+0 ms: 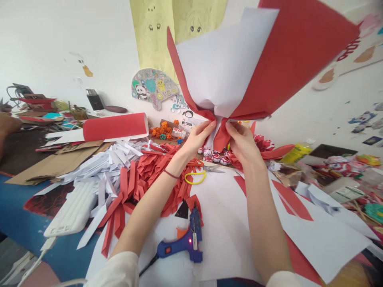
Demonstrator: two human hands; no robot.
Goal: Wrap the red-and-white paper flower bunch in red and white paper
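Both hands hold a large red and white sheet of wrapping paper [224, 63] upright above the table. It is pinched and pleated at its narrow lower end and flares out at the top. My left hand [196, 137] is closed on the gathered left side, thumb and fingers pressed together. On the right side, my right hand [241, 139] pinches the red folds the same way. Below the hands lie yellow-handled scissors [196, 177]. A blue glue gun [182, 245] with a lit red light rests on white paper between my forearms.
Piles of folded red strips [146, 171] and white strips [116, 159] cover the left. A red paper roll [115, 126] lies behind them, near a white power bank [72, 207]. Cut sheets [326, 223] and clutter fill the right. Another person's hand [8, 123] shows at the far left.
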